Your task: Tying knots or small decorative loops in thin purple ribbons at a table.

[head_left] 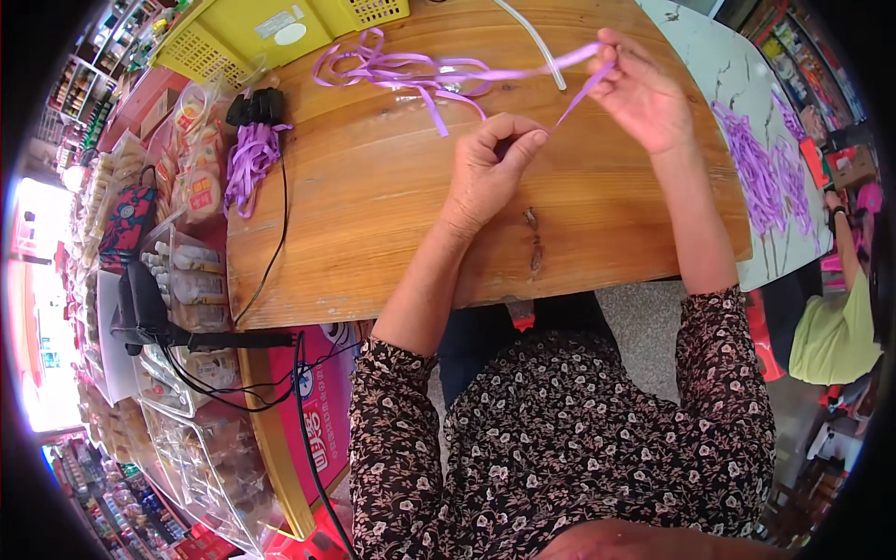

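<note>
A purple ribbon (509, 75) runs from a loose looped heap on the wooden table up to my right hand (644, 98), then slants down to my left hand (495, 163). My left hand is closed, its thumb pressed against the curled fingers, gripping the ribbon near the table's middle. Higher up and to the right, my right hand pinches the ribbon between thumb and forefinger, its other fingers loosely bent. The stretch between the hands looks taut. Beside the heap lies some clear plastic, partly covered by ribbon.
A yellow plastic crate (280, 33) stands at the far left, a white tube (537, 47) near the ribbon. A purple bundle (250, 163) hangs by a black device (256, 107) with a cable. More bundles (751, 168) lie on the marble-patterned table, right. A person in yellow-green (840, 327) is beyond.
</note>
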Available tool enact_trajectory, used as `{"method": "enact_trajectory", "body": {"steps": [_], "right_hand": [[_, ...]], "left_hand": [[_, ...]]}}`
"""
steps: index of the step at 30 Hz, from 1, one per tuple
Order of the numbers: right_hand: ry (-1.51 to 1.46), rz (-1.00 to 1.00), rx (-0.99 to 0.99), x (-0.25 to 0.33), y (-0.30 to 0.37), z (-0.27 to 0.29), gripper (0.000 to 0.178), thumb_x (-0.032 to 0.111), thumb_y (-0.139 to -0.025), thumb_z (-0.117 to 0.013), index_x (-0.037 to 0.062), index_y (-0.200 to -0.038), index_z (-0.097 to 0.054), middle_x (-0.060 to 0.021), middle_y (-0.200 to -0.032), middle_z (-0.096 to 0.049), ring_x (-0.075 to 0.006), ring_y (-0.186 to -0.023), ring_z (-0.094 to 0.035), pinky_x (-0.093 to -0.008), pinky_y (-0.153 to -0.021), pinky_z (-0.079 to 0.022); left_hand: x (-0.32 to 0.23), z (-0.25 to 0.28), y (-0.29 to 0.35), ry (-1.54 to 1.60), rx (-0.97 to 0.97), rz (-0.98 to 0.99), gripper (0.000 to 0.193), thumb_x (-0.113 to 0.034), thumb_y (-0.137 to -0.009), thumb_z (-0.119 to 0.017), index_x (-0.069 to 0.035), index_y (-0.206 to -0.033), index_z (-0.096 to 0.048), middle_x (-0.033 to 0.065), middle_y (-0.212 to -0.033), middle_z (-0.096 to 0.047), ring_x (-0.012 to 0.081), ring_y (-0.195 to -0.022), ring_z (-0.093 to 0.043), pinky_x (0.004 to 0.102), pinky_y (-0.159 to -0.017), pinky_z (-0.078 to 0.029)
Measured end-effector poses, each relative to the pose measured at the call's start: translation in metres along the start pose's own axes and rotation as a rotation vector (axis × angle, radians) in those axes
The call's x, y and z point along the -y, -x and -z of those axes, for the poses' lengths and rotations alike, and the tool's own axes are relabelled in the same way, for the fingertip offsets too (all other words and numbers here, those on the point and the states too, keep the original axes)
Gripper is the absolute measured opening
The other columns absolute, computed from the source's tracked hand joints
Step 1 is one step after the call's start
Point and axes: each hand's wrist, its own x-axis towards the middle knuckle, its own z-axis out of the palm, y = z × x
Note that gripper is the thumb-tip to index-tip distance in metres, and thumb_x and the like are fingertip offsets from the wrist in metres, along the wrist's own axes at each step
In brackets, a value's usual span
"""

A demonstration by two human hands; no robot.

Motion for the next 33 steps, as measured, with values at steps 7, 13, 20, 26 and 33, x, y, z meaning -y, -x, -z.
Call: {"method": "enact_trajectory", "body": {"steps": [7, 13, 20, 26, 33], "right_hand": [[0.31, 0.316, -0.144, 0.068, 0.037, 0.052, 0.032, 0.002, -0.089, -0.051, -0.0052, -0.119, -0.051, -0.0097, -0.101, -0.06, -0.0115, -0.083, -0.051, -0.0256, -0.073, -0.04], [0.927, 0.336, -0.458, 0.053, 0.053, 0.044, 0.028, 0.005, -0.089, -0.053, -0.0013, -0.116, -0.057, -0.0103, -0.102, -0.063, -0.009, -0.082, -0.055, -0.0216, -0.074, -0.044], [1.092, 0.118, -0.113, -0.018, 0.034, 0.0, 0.029, 0.004, -0.09, -0.049, 0.0006, -0.118, -0.056, -0.008, -0.1, -0.065, -0.0111, -0.086, -0.059, -0.0243, -0.08, -0.047], [1.089, 0.229, 0.029, -0.037, 0.039, -0.019, 0.029, 0.002, -0.09, -0.051, 0.0018, -0.119, -0.055, -0.0065, -0.102, -0.063, -0.0111, -0.085, -0.059, -0.0238, -0.077, -0.049], [1.128, 0.219, -0.205, -0.018, 0.044, -0.007, 0.022, 0.004, -0.089, -0.054, 0.0034, -0.109, -0.063, -0.0032, -0.094, -0.065, -0.0072, -0.082, -0.058, -0.0206, -0.072, -0.048]], "left_hand": [[-0.008, 0.007, -0.003, -0.263, 0.043, 0.02, 0.01, -0.009, -0.083, -0.064, 0.0, -0.084, -0.063, 0.0016, -0.067, -0.059, 0.0095, -0.059, -0.052, 0.0237, -0.055, -0.042], [-0.018, 0.028, -0.008, -1.003, -0.223, -0.113, 0.006, -0.008, -0.076, -0.063, -0.005, -0.082, -0.064, 0.0085, -0.088, -0.063, 0.0303, -0.079, -0.059, 0.0376, -0.066, -0.047], [-0.015, 0.01, -0.013, -1.258, -0.384, -0.534, 0.041, -0.001, -0.075, -0.063, -0.003, -0.114, -0.052, 0.0178, -0.113, -0.05, 0.0312, -0.105, -0.049, 0.0404, -0.087, -0.04], [-0.004, -0.042, -0.02, 0.34, -0.08, 0.12, 0.026, -0.016, -0.094, -0.05, -0.001, -0.115, -0.052, 0.007, -0.096, -0.059, 0.0152, -0.087, -0.055, 0.0261, -0.074, -0.046], [-0.007, -0.053, -0.013, -0.042, -0.02, 0.166, 0.015, -0.014, -0.088, -0.062, -0.001, -0.092, -0.067, -0.0067, -0.073, -0.054, 0.0013, -0.062, -0.041, 0.0172, -0.054, -0.033]]}}
